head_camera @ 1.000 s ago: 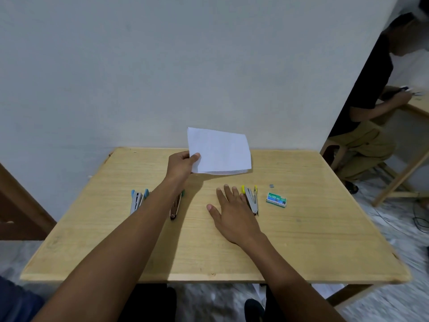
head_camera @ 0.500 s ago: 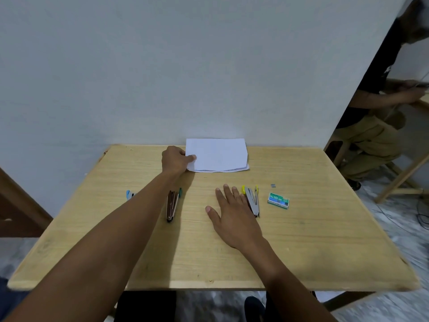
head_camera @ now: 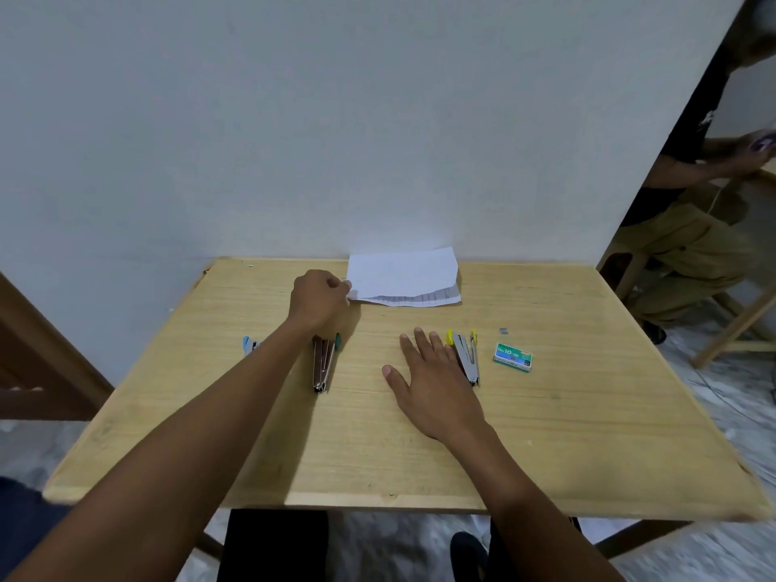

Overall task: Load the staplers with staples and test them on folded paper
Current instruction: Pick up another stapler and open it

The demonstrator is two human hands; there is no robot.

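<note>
A folded white paper [head_camera: 401, 277] lies at the table's back edge against the wall, its top flap slightly lifted. My left hand [head_camera: 319, 298] is curled at the paper's left corner and pinches it. My right hand [head_camera: 432, 384] rests flat on the table with straight fingers, touching the yellow stapler [head_camera: 466, 357], which lies opened out. A green-tipped stapler [head_camera: 324, 363] lies opened beside my left forearm. A blue stapler [head_camera: 250, 344] is mostly hidden behind that forearm. A green staple box [head_camera: 513, 357] sits to the right, with a small loose staple strip [head_camera: 504, 330] behind it.
The wooden table [head_camera: 588, 413] stands against a white wall. Another person sits at a second table at the far right. A wooden stool leg [head_camera: 730, 329] stands on the floor near the right edge.
My left hand has brought the paper down from the air and laid it at the table's back edge. My right hand has stayed flat in place.
</note>
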